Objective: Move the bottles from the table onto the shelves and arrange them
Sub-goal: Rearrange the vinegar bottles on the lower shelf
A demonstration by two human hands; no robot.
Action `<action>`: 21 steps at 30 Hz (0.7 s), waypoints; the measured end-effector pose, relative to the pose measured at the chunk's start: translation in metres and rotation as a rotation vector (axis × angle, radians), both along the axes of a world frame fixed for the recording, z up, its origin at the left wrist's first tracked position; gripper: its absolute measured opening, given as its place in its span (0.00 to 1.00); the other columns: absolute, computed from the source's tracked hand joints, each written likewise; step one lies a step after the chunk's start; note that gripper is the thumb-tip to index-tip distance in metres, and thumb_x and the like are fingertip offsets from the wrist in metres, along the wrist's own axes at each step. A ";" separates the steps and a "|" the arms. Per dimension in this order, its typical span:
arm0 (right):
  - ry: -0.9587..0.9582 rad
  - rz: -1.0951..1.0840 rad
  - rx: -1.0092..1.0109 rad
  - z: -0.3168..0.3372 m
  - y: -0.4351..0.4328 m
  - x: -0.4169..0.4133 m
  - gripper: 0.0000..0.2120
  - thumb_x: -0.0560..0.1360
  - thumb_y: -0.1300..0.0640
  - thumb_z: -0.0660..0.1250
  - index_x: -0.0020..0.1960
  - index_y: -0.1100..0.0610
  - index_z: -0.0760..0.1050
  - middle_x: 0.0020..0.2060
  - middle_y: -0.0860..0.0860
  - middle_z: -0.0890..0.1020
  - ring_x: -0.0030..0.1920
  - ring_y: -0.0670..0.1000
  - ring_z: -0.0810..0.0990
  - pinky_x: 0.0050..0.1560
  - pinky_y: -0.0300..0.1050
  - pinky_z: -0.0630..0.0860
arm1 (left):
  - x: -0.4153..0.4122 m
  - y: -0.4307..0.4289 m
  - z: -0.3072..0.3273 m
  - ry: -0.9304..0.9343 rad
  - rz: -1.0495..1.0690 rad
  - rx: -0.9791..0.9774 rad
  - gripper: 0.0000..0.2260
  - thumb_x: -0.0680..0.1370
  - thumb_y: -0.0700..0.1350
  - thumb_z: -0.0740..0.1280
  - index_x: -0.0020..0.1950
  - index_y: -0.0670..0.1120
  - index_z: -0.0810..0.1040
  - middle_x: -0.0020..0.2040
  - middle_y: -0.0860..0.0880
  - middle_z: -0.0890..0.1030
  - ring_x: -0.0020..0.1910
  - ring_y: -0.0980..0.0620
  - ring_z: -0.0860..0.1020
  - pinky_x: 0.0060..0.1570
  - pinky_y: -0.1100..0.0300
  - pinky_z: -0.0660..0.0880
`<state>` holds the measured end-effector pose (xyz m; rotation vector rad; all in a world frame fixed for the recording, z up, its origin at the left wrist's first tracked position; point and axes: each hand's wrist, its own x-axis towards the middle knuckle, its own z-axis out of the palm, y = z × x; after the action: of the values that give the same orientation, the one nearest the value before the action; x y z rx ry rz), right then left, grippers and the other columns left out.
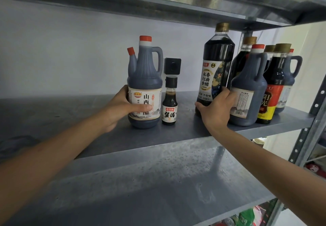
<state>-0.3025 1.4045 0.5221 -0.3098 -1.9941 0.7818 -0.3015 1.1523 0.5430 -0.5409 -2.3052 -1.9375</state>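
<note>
Left hand (121, 107) wraps the upright handled vinegar jug (145, 84) on the shelf (105, 137), while right hand (216, 109) clasps the tall tilted vinegar bottle (216, 67), its neighbours just right.

Matt grey metal shelf (176, 134), faintly speckled and scuffed. Matt, ribbed plastic jug (144, 77) with a paper label and smooth red cap. Glossy clear tall bottle (216, 63) with a shiny label. Glossy small bottle (169, 106), black plastic cap.
</note>
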 end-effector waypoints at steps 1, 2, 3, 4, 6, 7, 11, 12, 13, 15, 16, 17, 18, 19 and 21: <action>-0.012 0.009 0.001 0.000 0.000 -0.001 0.42 0.64 0.54 0.78 0.69 0.64 0.59 0.65 0.60 0.64 0.67 0.59 0.64 0.59 0.53 0.72 | 0.000 0.000 0.000 -0.003 -0.001 0.002 0.48 0.49 0.52 0.82 0.67 0.49 0.69 0.60 0.51 0.80 0.60 0.51 0.77 0.62 0.47 0.74; -0.022 0.017 0.004 0.001 -0.001 -0.003 0.43 0.64 0.54 0.78 0.69 0.64 0.58 0.65 0.60 0.63 0.67 0.59 0.64 0.61 0.53 0.71 | -0.001 0.000 0.000 -0.006 -0.002 0.003 0.48 0.50 0.51 0.83 0.67 0.49 0.69 0.60 0.51 0.80 0.60 0.50 0.77 0.62 0.46 0.73; -0.034 0.022 0.008 0.002 -0.001 -0.005 0.44 0.63 0.54 0.78 0.69 0.65 0.58 0.66 0.61 0.63 0.67 0.59 0.63 0.62 0.52 0.69 | -0.001 0.000 -0.001 -0.011 -0.002 0.006 0.47 0.51 0.49 0.84 0.67 0.49 0.69 0.60 0.51 0.80 0.60 0.50 0.77 0.62 0.46 0.73; -0.049 0.021 0.015 0.003 -0.002 -0.006 0.45 0.63 0.53 0.79 0.70 0.65 0.57 0.66 0.61 0.63 0.68 0.59 0.62 0.63 0.51 0.68 | -0.002 0.001 -0.002 -0.015 -0.002 0.012 0.46 0.52 0.48 0.83 0.67 0.49 0.68 0.60 0.51 0.80 0.60 0.50 0.77 0.63 0.46 0.73; -0.078 0.015 0.026 0.005 -0.004 -0.011 0.46 0.62 0.52 0.79 0.70 0.66 0.56 0.66 0.62 0.62 0.68 0.60 0.61 0.65 0.51 0.66 | -0.002 0.002 -0.002 -0.022 -0.001 0.028 0.44 0.54 0.47 0.80 0.68 0.49 0.68 0.61 0.50 0.79 0.61 0.50 0.76 0.63 0.45 0.72; -0.086 0.020 0.019 0.006 -0.005 -0.014 0.47 0.62 0.52 0.79 0.69 0.66 0.55 0.67 0.62 0.61 0.68 0.60 0.61 0.65 0.51 0.66 | -0.002 0.003 -0.002 -0.025 -0.002 0.034 0.44 0.54 0.47 0.79 0.68 0.49 0.68 0.61 0.50 0.79 0.61 0.49 0.76 0.63 0.45 0.72; -0.071 0.166 -0.154 0.003 0.000 -0.030 0.47 0.61 0.56 0.79 0.68 0.62 0.52 0.66 0.61 0.64 0.66 0.61 0.65 0.66 0.57 0.68 | -0.001 0.002 -0.003 -0.022 -0.008 0.042 0.43 0.55 0.46 0.78 0.68 0.48 0.68 0.61 0.49 0.79 0.61 0.48 0.76 0.63 0.45 0.72; -0.062 0.200 -0.212 0.003 0.003 -0.033 0.45 0.61 0.58 0.79 0.67 0.60 0.53 0.65 0.60 0.66 0.65 0.61 0.68 0.65 0.57 0.69 | -0.001 0.002 -0.004 -0.022 -0.008 0.045 0.42 0.55 0.46 0.78 0.68 0.48 0.68 0.61 0.49 0.79 0.61 0.49 0.76 0.63 0.45 0.72; -0.056 0.226 -0.255 0.003 0.006 -0.035 0.44 0.62 0.59 0.79 0.66 0.59 0.53 0.64 0.60 0.67 0.64 0.60 0.69 0.64 0.56 0.71 | -0.001 0.002 -0.004 -0.022 -0.007 0.048 0.42 0.56 0.45 0.78 0.68 0.48 0.68 0.61 0.50 0.79 0.61 0.49 0.76 0.63 0.46 0.72; -0.062 0.284 -0.293 0.004 0.013 -0.035 0.42 0.62 0.60 0.79 0.64 0.59 0.54 0.62 0.58 0.69 0.62 0.57 0.71 0.63 0.52 0.72 | -0.001 0.002 -0.004 -0.023 -0.008 0.052 0.41 0.56 0.44 0.78 0.68 0.48 0.68 0.61 0.50 0.79 0.61 0.49 0.77 0.63 0.46 0.72; -0.075 0.325 -0.302 0.005 0.016 -0.033 0.42 0.63 0.61 0.79 0.64 0.59 0.54 0.62 0.57 0.69 0.61 0.55 0.72 0.62 0.48 0.71 | -0.001 0.003 -0.004 -0.025 -0.011 0.052 0.42 0.56 0.44 0.79 0.68 0.48 0.68 0.61 0.50 0.79 0.61 0.49 0.77 0.63 0.46 0.72; -0.091 0.372 -0.310 0.006 0.018 -0.030 0.41 0.63 0.62 0.78 0.65 0.59 0.53 0.61 0.55 0.69 0.59 0.52 0.71 0.61 0.45 0.70 | 0.000 0.003 -0.004 -0.028 -0.014 0.052 0.43 0.56 0.44 0.81 0.68 0.48 0.68 0.61 0.50 0.79 0.61 0.49 0.76 0.63 0.46 0.72; -0.106 0.417 -0.318 0.007 0.020 -0.027 0.41 0.64 0.62 0.78 0.65 0.59 0.53 0.60 0.53 0.69 0.58 0.50 0.71 0.59 0.43 0.69 | 0.000 0.003 -0.004 -0.031 -0.016 0.054 0.44 0.55 0.45 0.81 0.68 0.48 0.68 0.61 0.50 0.80 0.61 0.49 0.76 0.63 0.46 0.72; -0.118 0.457 -0.325 0.008 0.021 -0.023 0.41 0.64 0.63 0.77 0.66 0.59 0.53 0.58 0.52 0.68 0.57 0.49 0.70 0.59 0.41 0.67 | 0.000 0.003 -0.004 -0.036 -0.018 0.059 0.45 0.54 0.46 0.81 0.68 0.48 0.68 0.61 0.50 0.80 0.61 0.49 0.76 0.63 0.46 0.72; -0.140 0.522 -0.339 0.011 0.023 -0.015 0.41 0.65 0.64 0.77 0.66 0.59 0.53 0.56 0.50 0.68 0.56 0.47 0.70 0.57 0.39 0.67 | 0.000 0.003 -0.004 -0.045 -0.020 0.068 0.44 0.54 0.46 0.81 0.68 0.49 0.68 0.61 0.50 0.80 0.61 0.49 0.76 0.63 0.46 0.72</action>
<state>-0.3176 1.4277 0.5327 -0.0306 -2.0948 1.4706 -0.3018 1.1553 0.5392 -0.5214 -2.2585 -2.0504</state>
